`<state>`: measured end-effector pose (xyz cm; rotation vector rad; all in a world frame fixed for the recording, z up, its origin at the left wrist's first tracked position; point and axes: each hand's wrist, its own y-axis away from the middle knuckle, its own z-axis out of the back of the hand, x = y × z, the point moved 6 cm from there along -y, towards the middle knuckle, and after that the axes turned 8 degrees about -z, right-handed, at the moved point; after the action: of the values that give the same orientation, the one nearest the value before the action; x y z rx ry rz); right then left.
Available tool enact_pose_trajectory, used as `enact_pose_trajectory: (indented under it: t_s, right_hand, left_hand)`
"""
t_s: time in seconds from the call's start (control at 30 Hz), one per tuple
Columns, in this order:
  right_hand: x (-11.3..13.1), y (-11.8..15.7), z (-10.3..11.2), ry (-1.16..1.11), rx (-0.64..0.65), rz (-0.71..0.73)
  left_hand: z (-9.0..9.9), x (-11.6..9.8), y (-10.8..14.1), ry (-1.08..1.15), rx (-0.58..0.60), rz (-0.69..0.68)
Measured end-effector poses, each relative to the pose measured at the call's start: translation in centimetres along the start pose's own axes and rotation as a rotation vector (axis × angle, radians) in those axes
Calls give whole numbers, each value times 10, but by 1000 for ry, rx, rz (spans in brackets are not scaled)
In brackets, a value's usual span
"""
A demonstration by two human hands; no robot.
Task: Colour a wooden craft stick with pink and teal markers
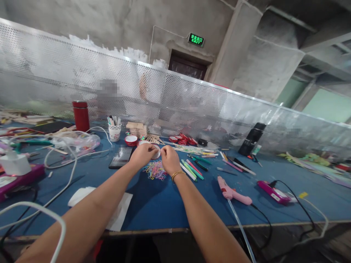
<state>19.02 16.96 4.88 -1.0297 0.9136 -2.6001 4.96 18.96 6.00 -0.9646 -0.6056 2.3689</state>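
Left hand, right hand — pinched (contents unclear).

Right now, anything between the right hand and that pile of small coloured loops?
Nothing visible. The pile of coloured loops lies close by the right hand, on its left; the coloured pens are on the hand's other side.
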Motion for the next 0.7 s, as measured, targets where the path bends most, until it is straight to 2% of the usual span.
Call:
enact_pose_trajectory:
  t_s: [0.17,0.37,0.57,0.7]
  right_hand:
    - [4,2,2,-1,8,64]
    - [8,4,7,-4,-3,49]
    - [8,0,7,-154,5,29]
    - [12,-1,4,-319,81,59]
  left_hand:
    - [1,-2,0,29,-11,5]
    - [-1,-2,0,36,23,1]
    - [-3,0,0,8,51,14]
    - [1,2,2,52,18,82]
